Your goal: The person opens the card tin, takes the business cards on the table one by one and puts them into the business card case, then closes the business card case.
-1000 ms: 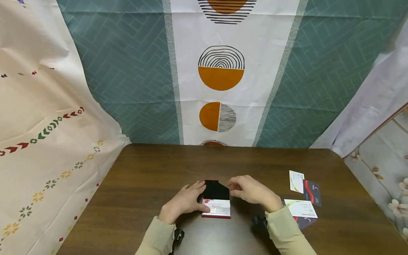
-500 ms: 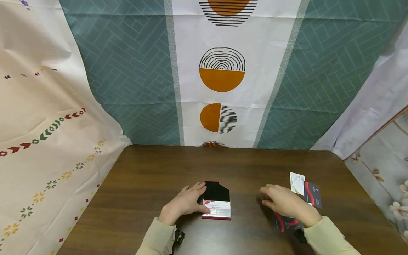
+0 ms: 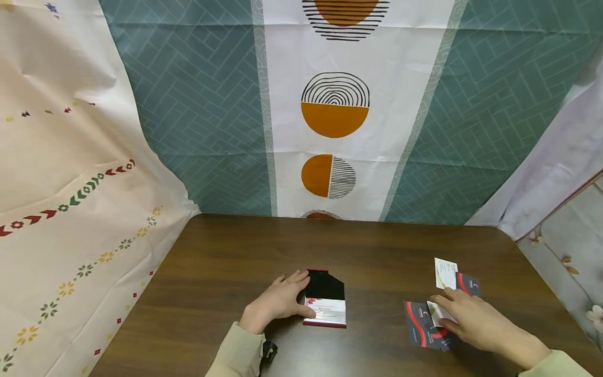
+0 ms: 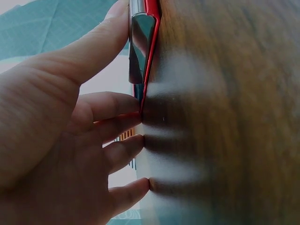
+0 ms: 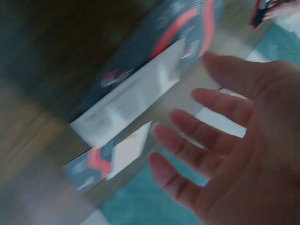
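Observation:
An opened business card case (image 3: 325,298) lies on the table, black inside its lid, with red edges and a white printed card in its lower half. My left hand (image 3: 278,301) steadies it from the left. In the left wrist view the thumb (image 4: 101,44) lies against the case's metal-sided half, while the other fingers stretch to its lid and the tabletop. My right hand (image 3: 476,319) hovers with outstretched fingers over the business cards at the right, partly hiding a white card (image 3: 438,313) on dark red-striped cards (image 3: 418,324). The right wrist view is blurred; contact with a card cannot be told.
Beyond the right hand lie another white card (image 3: 445,273) and a dark card (image 3: 468,284), overlapping. The brown wooden table (image 3: 226,251) ends at a patterned curtain (image 3: 226,104) behind. More hanging cloth (image 3: 61,173) borders the left side.
My right hand has moved away from the case, rightward to the loose cards, and its fingers have spread. The left hand has stayed at the case. The view has shifted slightly.

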Action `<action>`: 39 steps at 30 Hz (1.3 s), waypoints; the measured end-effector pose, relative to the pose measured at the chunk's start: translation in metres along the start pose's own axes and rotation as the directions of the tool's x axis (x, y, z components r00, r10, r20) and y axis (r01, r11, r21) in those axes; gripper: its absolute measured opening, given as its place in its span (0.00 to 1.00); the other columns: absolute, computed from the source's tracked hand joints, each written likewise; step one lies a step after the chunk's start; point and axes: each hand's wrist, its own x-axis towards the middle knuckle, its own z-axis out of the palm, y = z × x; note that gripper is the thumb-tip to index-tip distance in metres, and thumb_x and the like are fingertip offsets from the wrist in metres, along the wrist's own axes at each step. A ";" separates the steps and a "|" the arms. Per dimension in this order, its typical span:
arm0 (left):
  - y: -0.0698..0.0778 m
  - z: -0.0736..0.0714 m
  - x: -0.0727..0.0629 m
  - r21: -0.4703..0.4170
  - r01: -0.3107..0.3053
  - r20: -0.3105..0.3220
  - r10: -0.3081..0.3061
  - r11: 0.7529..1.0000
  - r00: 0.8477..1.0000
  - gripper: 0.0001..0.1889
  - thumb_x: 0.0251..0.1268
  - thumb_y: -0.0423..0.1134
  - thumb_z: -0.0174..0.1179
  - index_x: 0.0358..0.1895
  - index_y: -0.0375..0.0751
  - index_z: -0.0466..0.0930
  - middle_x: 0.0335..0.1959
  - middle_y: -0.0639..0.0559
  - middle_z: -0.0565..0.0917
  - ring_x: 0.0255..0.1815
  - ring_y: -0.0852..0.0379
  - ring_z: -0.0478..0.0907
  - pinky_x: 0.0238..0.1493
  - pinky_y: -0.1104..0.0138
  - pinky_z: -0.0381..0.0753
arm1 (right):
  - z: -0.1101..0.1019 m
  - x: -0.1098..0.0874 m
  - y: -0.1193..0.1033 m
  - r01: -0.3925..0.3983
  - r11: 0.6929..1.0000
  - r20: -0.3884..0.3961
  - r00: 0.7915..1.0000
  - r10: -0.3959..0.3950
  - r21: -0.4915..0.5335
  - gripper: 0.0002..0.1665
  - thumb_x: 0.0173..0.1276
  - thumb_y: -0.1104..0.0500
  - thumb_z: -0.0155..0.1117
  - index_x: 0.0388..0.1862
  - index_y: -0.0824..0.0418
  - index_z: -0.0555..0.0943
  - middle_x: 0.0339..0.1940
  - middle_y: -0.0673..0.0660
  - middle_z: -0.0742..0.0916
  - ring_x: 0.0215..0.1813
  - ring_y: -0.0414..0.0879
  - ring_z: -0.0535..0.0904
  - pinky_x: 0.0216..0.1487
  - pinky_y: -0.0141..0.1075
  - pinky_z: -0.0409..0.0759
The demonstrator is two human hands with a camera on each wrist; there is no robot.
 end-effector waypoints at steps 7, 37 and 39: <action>0.002 -0.001 -0.001 0.000 -0.007 -0.017 0.007 1.000 1.000 0.47 0.53 0.61 0.69 0.72 0.37 0.65 0.75 0.47 0.61 0.77 0.47 0.51 0.72 0.45 0.50 | -0.002 -0.022 0.032 -0.154 0.986 0.133 0.980 0.144 0.067 0.30 0.49 0.48 0.80 0.51 0.56 0.81 0.41 0.52 0.80 0.38 0.45 0.77 0.29 0.43 0.78; -0.001 -0.001 -0.001 0.002 -0.010 -0.005 0.010 1.000 1.000 0.47 0.54 0.62 0.68 0.73 0.38 0.64 0.76 0.48 0.60 0.77 0.49 0.51 0.72 0.46 0.50 | -0.009 -0.028 0.071 -0.051 0.794 0.224 0.969 -0.108 0.606 0.17 0.63 0.69 0.67 0.30 0.53 0.69 0.22 0.36 0.72 0.24 0.27 0.68 0.19 0.27 0.68; -0.001 -0.001 -0.001 0.007 -0.009 -0.006 0.009 1.000 1.000 0.47 0.54 0.62 0.68 0.73 0.39 0.64 0.76 0.48 0.60 0.77 0.49 0.51 0.72 0.46 0.50 | -0.014 -0.025 0.070 -0.066 0.738 0.243 0.960 -0.136 0.672 0.15 0.64 0.70 0.65 0.30 0.55 0.69 0.21 0.38 0.76 0.24 0.29 0.73 0.19 0.29 0.72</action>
